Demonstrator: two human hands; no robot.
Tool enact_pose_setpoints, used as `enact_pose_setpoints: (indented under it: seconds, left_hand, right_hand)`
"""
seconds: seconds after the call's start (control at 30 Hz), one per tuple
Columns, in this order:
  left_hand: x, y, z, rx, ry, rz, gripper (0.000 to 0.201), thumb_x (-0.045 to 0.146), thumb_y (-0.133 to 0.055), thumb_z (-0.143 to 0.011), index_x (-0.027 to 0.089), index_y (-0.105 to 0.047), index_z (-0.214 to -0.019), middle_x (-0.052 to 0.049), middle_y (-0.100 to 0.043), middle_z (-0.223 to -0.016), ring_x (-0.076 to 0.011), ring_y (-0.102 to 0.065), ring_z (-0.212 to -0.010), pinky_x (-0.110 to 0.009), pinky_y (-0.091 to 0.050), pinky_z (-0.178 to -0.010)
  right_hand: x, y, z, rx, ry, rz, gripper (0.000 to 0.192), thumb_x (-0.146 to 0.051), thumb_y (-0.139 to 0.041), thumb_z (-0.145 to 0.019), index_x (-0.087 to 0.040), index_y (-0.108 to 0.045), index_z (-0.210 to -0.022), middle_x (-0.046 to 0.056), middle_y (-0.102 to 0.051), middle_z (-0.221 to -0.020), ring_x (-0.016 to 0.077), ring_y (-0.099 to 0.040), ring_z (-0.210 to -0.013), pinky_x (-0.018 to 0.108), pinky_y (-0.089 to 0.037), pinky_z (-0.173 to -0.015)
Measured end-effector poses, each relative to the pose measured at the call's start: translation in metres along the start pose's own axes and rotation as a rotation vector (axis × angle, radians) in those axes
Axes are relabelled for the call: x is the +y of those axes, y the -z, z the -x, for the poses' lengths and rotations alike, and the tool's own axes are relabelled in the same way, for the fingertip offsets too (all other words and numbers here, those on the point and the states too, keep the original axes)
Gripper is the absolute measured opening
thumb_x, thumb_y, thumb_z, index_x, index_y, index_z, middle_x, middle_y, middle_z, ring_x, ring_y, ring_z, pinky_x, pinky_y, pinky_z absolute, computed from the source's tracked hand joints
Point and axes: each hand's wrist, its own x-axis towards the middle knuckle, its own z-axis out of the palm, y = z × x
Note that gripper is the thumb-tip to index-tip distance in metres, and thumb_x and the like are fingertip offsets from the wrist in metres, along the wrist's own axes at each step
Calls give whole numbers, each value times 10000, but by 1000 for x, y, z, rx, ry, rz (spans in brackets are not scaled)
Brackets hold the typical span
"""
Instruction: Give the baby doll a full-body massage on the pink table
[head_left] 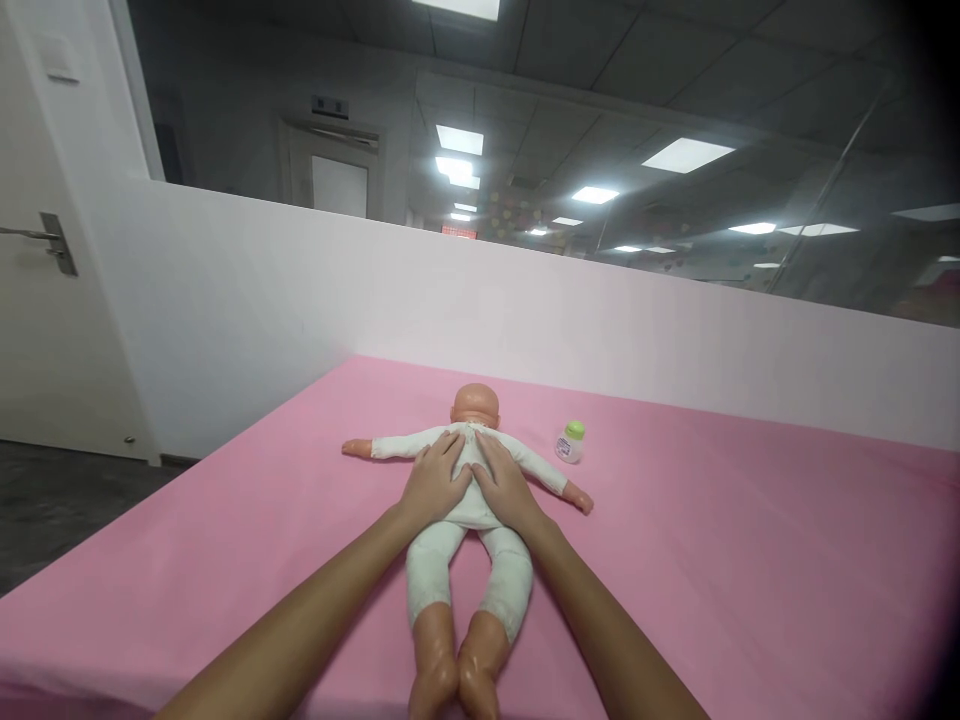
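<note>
A baby doll (476, 512) with a white cloth body lies face down, its head toward the wall and its arms spread out. My left hand (436, 480) rests flat on the left side of its back, fingers stretched toward the shoulder. On the right side of the back lies my right hand (506, 482), also flat with the fingers extended. The two thumbs come close together near the middle of the back. Beyond the doll's right-hand arm stands a small clear bottle (570, 443) with a green cap; neither hand touches it.
A pink sheet (712, 560) covers the table under the doll. Behind it runs a low white wall (600, 330) with glass above. At the left are a door (52, 330) with a metal handle and a dark floor (45, 510).
</note>
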Motion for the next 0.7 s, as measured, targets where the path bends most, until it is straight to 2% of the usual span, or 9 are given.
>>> enact_pose_setpoints:
  seconds: [0.1, 0.23, 0.3, 0.37, 0.43, 0.6, 0.7]
  left_hand:
    - [0, 1, 0, 1, -2, -8, 510, 304, -480, -949, 193, -524, -1444, -126, -468, -1547, -325, -402, -1444, -559, -342, -1165]
    - [3, 4, 1, 44, -23, -23, 404, 299, -505, -935, 202, -623, -1309, -130, -573, -1408, -314, -507, -1323, -549, -414, -1092]
    - [3, 4, 1, 67, -37, -18, 368, 294, -514, -927, 197, -650, -1254, -129, -603, -1350, -310, -532, -1282, -537, -435, -1073]
    - [0, 2, 0, 72, -46, 3, 380, 296, -511, -926, 186, -649, -1263, -132, -601, -1356, -306, -535, -1284, -524, -433, -1092]
    - [-5, -2, -2, 47, -45, 30, 450, 302, -494, -936, 169, -601, -1352, -142, -544, -1453, -308, -489, -1360, -519, -386, -1154]
    - [-20, -15, -5, -86, 0, 76, 608, 316, -418, -975, 175, -363, -1563, -108, -275, -1660, -309, -198, -1556, -568, -191, -1255]
    - [-21, -15, -4, -109, 8, 95, 611, 314, -392, -984, 193, -333, -1581, -85, -227, -1669, -289, -159, -1565, -570, -182, -1255]
  right_hand:
    - [-2, 1, 0, 20, -6, 12, 582, -358, -467, -979, -227, -410, -1543, 68, -405, -1605, 251, -349, -1491, 479, -235, -1259]
    - [-3, 0, -2, 87, 4, 24, 466, -349, -523, -952, -230, -583, -1398, 95, -575, -1416, 260, -498, -1344, 468, -363, -1184]
    - [-3, -1, -2, 98, 9, 24, 435, -346, -530, -946, -236, -616, -1359, 97, -596, -1375, 262, -520, -1313, 470, -378, -1171]
    - [-2, -1, -2, 83, -16, 33, 459, -358, -521, -951, -218, -602, -1381, 108, -575, -1419, 270, -495, -1354, 482, -348, -1193]
    - [-2, 0, -1, 40, -51, 35, 512, -376, -505, -961, -191, -555, -1436, 120, -522, -1500, 279, -438, -1424, 493, -299, -1225]
    - [-4, 3, 2, -77, -94, -6, 634, -439, -470, -984, -174, -396, -1554, 103, -344, -1634, 260, -290, -1532, 480, -203, -1269]
    - [-7, 4, 3, -62, -98, 3, 625, -435, -496, -968, -166, -440, -1530, 109, -370, -1620, 263, -318, -1520, 474, -210, -1267]
